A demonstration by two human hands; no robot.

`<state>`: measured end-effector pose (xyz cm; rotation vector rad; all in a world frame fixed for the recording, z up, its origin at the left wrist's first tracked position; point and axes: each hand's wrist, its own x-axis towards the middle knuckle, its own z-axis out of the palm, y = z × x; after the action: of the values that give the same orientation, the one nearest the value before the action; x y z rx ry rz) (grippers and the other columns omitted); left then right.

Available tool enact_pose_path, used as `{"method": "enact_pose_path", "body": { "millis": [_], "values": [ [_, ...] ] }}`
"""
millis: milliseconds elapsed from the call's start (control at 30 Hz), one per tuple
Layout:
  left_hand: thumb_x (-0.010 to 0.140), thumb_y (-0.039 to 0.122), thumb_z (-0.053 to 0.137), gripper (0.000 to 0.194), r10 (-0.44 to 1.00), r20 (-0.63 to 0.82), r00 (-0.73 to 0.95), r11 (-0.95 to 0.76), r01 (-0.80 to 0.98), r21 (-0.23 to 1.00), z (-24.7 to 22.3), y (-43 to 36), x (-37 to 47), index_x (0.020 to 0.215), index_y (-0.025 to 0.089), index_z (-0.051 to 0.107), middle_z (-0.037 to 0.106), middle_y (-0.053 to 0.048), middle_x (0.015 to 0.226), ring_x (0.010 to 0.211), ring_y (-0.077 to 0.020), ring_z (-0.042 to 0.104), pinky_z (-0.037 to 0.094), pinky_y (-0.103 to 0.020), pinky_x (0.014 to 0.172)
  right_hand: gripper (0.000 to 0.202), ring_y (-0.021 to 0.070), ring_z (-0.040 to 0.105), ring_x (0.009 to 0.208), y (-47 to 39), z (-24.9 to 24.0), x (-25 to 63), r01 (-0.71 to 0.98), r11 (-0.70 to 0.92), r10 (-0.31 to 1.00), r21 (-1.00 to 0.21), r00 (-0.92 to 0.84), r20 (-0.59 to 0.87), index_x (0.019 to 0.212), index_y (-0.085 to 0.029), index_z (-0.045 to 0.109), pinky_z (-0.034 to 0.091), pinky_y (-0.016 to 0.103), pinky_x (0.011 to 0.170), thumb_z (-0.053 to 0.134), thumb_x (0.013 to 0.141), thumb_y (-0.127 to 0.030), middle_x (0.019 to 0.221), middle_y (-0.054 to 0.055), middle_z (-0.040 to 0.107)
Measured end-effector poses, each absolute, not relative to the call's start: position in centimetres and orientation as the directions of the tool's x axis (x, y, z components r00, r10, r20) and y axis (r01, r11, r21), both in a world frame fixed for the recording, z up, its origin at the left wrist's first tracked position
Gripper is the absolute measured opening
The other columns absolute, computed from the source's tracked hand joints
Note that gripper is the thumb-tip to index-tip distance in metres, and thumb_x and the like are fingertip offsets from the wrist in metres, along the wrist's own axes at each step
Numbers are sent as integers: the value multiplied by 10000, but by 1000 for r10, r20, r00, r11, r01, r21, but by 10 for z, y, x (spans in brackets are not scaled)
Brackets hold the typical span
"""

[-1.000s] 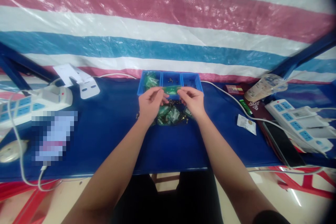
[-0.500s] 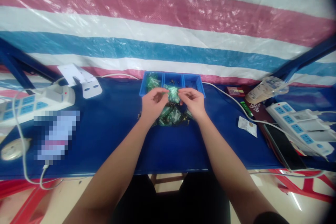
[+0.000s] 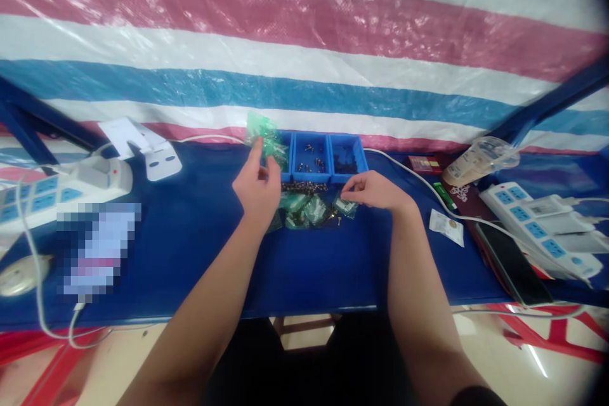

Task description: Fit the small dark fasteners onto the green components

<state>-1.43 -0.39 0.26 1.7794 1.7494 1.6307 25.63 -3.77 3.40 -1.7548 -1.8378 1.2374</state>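
Head: L hand [image 3: 259,183] at grn bag [image 3: 262,127], R [image 3: 378,190] nr pkt [image 3: 346,207].

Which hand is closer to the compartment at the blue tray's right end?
Right. The right hand is just in front of that compartment; the left hand is farther off, by the green bag at the left end of the blue tray.

A shiny sheet [image 3: 304,47] striped red, white and blue backs a blue counter [image 3: 314,273], with red frames [image 3: 557,333] above a pale floor [image 3: 516,374].
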Motion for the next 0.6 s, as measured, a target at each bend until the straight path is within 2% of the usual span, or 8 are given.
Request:
{"method": "enact_pose_path", "body": {
  "millis": [100, 233, 300, 367, 467, 600],
  "values": [
    [944, 354, 518, 489, 815, 538, -216, -282, 663, 694, 4, -4, -14, 1387, 177, 628, 611, 14, 590, 547, -149, 562, 533, -315, 717, 316, 117, 513, 487, -39, 35, 267, 715, -181, 910, -676, -138, -390, 843, -177, 745, 390, 254, 471, 794, 703, -456, 551, -27, 578],
    [922, 324, 530, 340, 869, 475, -139, -234, 730, 643, 5, -2, -17, 1132, 197, 765, 606, 5, 573, 541, -156, 561, 497, -310, 694, 479, 151, 562, 543, -39, 33, 271, 747, -238, 876, -621, -111, -469, 991, -172, 736, 428, 278, 497, 844, 629, -466, 635, -7, 631],
    [920, 316, 536, 288, 874, 467, -132, -233, 731, 642, 4, -1, -18, 1032, 201, 775, 622, 5, 590, 539, -154, 560, 475, -299, 674, 542, 157, 580, 556, -38, 30, 269, 765, -230, 880, -601, -100, -464, 1038, -175, 730, 436, 281, 511, 871, 591, -448, 672, -1, 652],
    [916, 304, 551, 248, 860, 490, -142, -259, 706, 659, 2, 0, -19, 985, 201, 766, 660, 1, 644, 545, -146, 563, 460, -286, 664, 506, 158, 584, 566, -37, 26, 267, 775, -191, 900, -602, -106, -422, 967, -181, 740, 420, 276, 510, 896, 551, -421, 675, 0, 651],
    [907, 273, 568, 206, 836, 529, -145, -322, 652, 687, 1, 0, -18, 958, 202, 754, 695, -4, 700, 575, -141, 591, 460, -273, 669, 365, 137, 537, 532, -37, 24, 266, 751, -124, 910, -648, -174, -377, 788, -189, 721, 349, 263, 478, 900, 545, -394, 596, -26, 596],
    [907, 248, 576, 200, 835, 550, -30, -436, 572, 694, 3, -4, -14, 967, 198, 760, 686, 8, 673, 570, -126, 595, 459, -251, 639, 283, 85, 434, 486, -42, 33, 268, 571, -70, 892, -818, -332, -308, 734, -190, 653, 302, 237, 469, 835, 687, -401, 547, -63, 520]
  ]
}}
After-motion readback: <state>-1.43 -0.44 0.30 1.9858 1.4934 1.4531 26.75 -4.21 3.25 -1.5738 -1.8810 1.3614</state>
